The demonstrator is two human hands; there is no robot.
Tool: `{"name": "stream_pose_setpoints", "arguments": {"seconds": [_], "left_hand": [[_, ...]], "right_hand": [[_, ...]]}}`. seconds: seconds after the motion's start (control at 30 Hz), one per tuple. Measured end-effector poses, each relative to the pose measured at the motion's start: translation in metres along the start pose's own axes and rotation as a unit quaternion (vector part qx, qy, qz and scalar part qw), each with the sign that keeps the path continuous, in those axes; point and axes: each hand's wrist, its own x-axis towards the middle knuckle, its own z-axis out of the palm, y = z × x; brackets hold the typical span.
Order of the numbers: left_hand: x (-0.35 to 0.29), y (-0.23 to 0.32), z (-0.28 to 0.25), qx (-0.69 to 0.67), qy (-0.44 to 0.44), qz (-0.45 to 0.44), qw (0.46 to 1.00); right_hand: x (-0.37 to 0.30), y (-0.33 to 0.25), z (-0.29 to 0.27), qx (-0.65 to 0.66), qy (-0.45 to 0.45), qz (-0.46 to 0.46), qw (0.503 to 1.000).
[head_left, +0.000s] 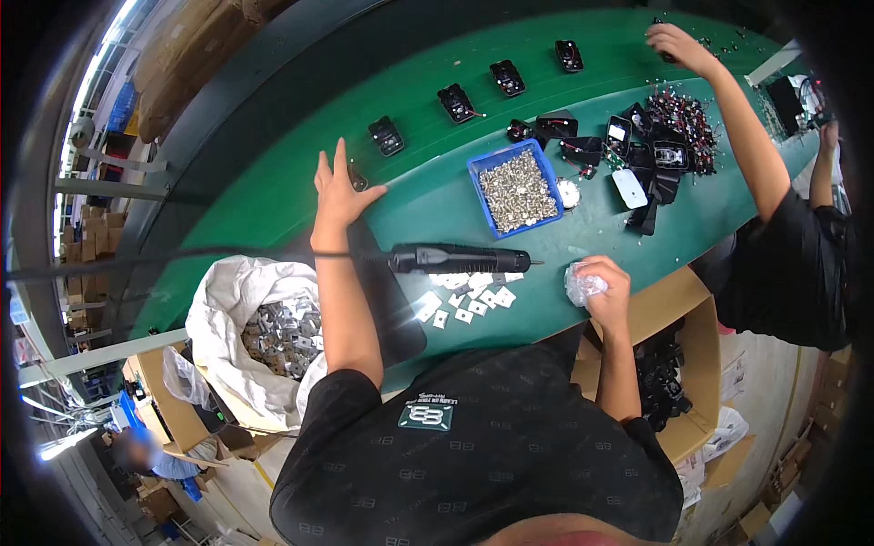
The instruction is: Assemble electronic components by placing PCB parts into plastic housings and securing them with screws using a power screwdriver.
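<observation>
My left hand [339,196] reaches over the green belt with its fingers spread. Partly hidden beside its fingers lies a small dark housing [360,178]. Near the table's front edge, my right hand [612,284] is closed around a crumpled clear plastic bag [580,286]. A black electric screwdriver [437,258] with a cord lies across the view between my hands, its tip toward the right. Just under it several small square metal plates [464,315] are scattered. Beyond the screwdriver sits a blue tray [530,227] full of small metal screws [519,191].
Several black housings [386,136] stand in a row along the belt. Black shells [642,177] and wired parts [683,123] are heaped at right, where a co-worker's hand [678,45] reaches in. A white sack [218,305] of metal plates and a cardboard box [696,400] flank me.
</observation>
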Motion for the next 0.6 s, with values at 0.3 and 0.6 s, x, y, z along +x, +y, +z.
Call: {"name": "stream_pose_setpoints", "arguments": {"seconds": [0.3,0.6], "left_hand": [[0.033,0.009,0.009,-0.147,-0.055,0.059,0.986],[0.060,0.041,0.032,-0.070,-0.081,0.112,0.988]], "right_hand": [[0.001,0.001,-0.002,-0.003,0.044,0.036,0.998],[0.001,-0.003,-0.002,-0.016,0.013,-0.003,1.000]]}}
